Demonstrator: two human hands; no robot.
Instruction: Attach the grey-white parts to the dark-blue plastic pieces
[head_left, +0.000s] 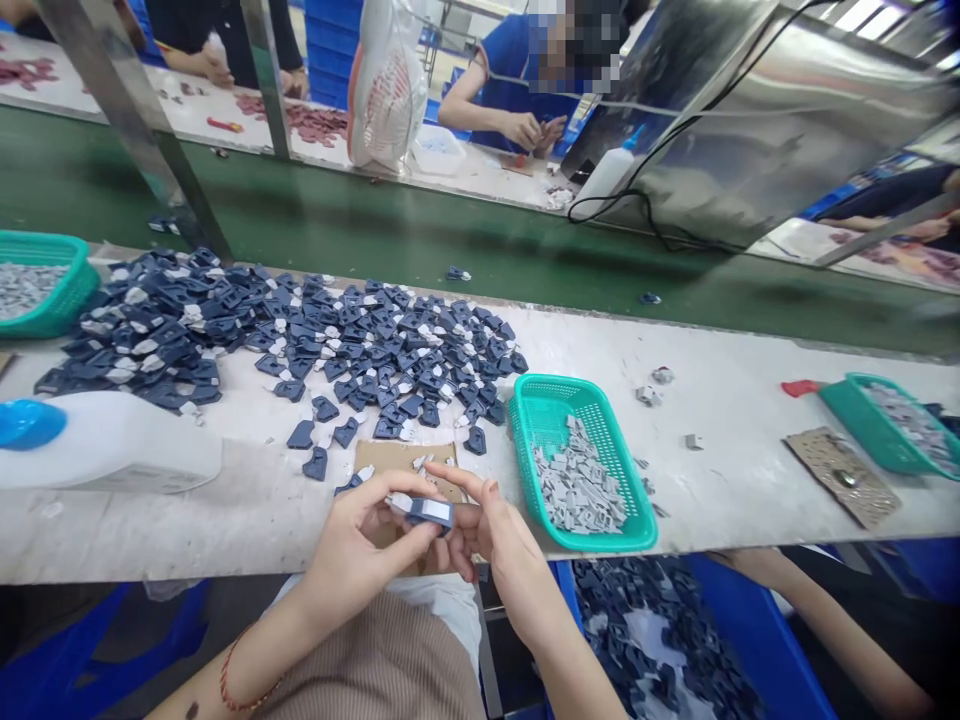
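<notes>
My left hand [356,545] is closed around a dark blue plastic part [430,512] with light grey pieces on it, held between thumb and fingers. My right hand [506,550] is close on the right, its index finger stretched over the part and its lower fingers curled beside the part's end. I cannot tell whether those curled fingers touch it. Under and beyond both hands lies a piece of brown cardboard [390,457] with a few small grey bits. Right of it, a green basket [517,430] holds many small grey plastic pieces [577,485].
A large pile of dark blue parts [360,340] covers the table's left and middle. A white bottle [142,440] with a blue cap lies at left. Below right stands a blue bin [742,620] of parts, near a co-worker's arm [840,620]. A green conveyor belt [330,230] runs behind.
</notes>
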